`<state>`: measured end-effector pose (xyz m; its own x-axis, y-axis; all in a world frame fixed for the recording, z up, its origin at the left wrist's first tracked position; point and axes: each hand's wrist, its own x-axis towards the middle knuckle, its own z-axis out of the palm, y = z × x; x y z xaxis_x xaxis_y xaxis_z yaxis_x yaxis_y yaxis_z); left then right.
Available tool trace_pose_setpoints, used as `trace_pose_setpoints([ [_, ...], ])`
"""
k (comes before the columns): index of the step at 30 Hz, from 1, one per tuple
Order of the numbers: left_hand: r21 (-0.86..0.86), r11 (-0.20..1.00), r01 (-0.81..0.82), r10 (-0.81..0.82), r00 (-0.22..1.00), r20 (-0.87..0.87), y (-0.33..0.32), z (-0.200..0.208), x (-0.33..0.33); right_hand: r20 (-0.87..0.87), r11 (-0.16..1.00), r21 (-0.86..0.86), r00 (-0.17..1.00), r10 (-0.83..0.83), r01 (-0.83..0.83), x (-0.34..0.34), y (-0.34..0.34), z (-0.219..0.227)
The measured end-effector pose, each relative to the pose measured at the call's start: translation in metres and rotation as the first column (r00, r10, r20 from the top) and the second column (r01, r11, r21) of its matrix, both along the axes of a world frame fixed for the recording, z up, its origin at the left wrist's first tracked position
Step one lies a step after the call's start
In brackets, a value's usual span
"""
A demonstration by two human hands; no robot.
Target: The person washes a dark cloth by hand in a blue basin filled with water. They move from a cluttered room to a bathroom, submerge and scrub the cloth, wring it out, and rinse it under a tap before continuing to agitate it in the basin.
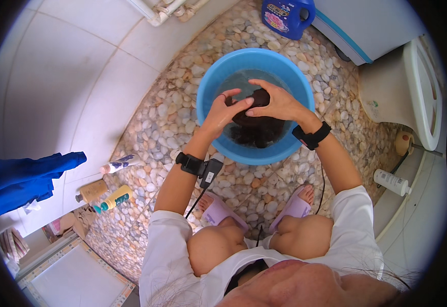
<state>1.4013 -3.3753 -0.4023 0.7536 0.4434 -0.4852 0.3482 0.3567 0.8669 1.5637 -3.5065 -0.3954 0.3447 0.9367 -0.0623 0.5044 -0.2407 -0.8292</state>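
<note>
A round blue basin [208, 135] stands on the floor in front of my feet, with greyish water [240, 81] in it. Dark brown wet cloth [258, 134] lies bunched in the water, and part of it rises between my hands. My left hand [224, 111] grips the raised bunch from the left, its thumb pressed on the top. From the right, my right hand [280, 104] curves around the same bunch, thumb toward the left thumb. Both hands are over the middle of the basin. The cloth's exact kind cannot be made out.
A blue detergent jug [285, 19] stands behind the basin, near a white appliance [372, 23]. A white ceramic fixture [420, 94] is at the right, above a white bottle [391, 182]. Several bottles, including a yellow one [117, 197], line the left wall. Blue fabric [26, 174] hangs there.
</note>
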Motion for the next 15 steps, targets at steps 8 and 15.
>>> trace_pose_setpoints([
  [8,0.372,0.887,0.271,-0.258,0.962,-0.087,0.015,0.017,-0.024,-0.303,0.988,0.108,0.95,-0.075,0.112,0.021,-0.005,0.03],
  [15,0.851,0.469,0.238,-0.118,0.971,-0.206,0.023,0.067,-0.031,-0.236,0.898,0.349,0.952,-0.194,0.269,0.046,-0.018,0.073],
])
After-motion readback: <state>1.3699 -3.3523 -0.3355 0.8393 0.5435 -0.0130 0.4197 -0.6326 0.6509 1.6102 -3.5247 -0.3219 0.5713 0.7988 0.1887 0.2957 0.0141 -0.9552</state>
